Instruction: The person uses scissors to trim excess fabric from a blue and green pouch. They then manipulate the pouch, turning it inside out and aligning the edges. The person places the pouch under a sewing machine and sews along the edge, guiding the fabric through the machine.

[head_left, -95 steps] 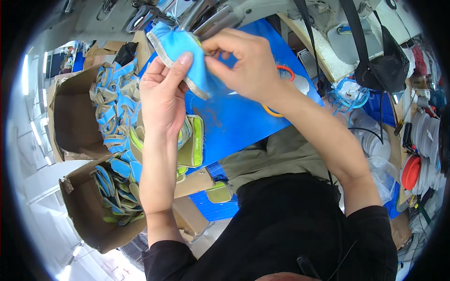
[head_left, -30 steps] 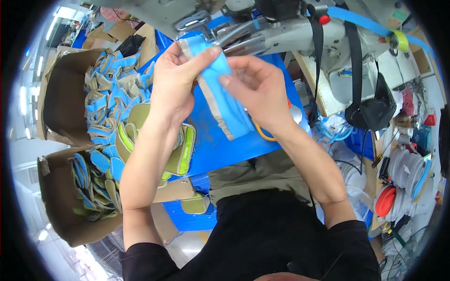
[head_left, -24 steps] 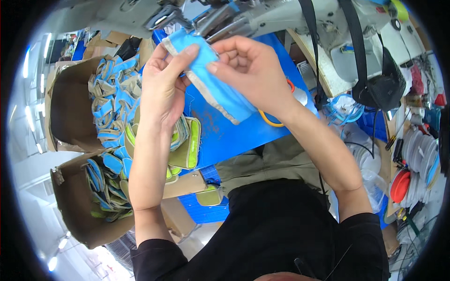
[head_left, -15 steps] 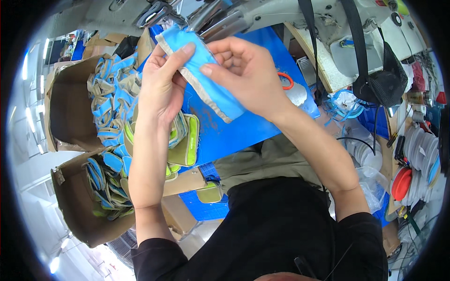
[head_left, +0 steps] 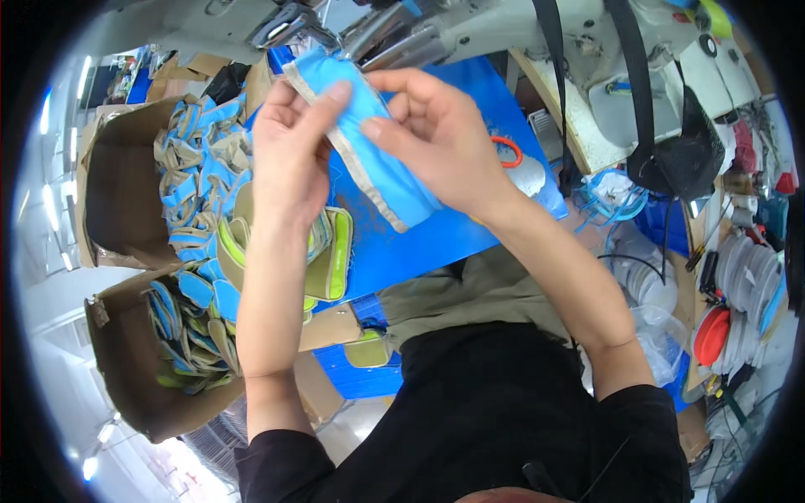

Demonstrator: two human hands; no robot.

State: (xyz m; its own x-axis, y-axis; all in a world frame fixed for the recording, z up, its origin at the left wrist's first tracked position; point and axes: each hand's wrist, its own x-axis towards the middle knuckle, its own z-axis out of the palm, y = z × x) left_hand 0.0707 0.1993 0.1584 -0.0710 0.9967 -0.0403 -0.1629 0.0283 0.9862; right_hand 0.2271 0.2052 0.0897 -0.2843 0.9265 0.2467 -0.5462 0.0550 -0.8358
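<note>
A bright blue fabric piece with beige edging (head_left: 381, 186) hangs between my hands, its upper end close to the metal parts of a sewing machine (head_left: 369, 38). My left hand (head_left: 289, 142) grips the piece by its left edge, thumb pressed flat on the blue face and fingers behind. On the opposite edge, my right hand (head_left: 444, 138) pinches the cloth between thumb and curled fingers. The lower corner of the piece hangs free over the blue tabletop (head_left: 428, 260). Whether the upper end sits under the machine's foot is hard to tell.
Left of me stand two cardboard boxes (head_left: 126, 189), with blue-and-beige pieces (head_left: 197, 180) spilling beside them. Green-edged olive pieces (head_left: 335, 251) lie by my left forearm. Red-handled scissors (head_left: 507, 151) rest right of my hand. Black straps (head_left: 641, 109) hang at the right.
The piece's lower corner has swung slightly down and left. Both hands keep their hold in nearly the same place, and the whole view has shifted a little.
</note>
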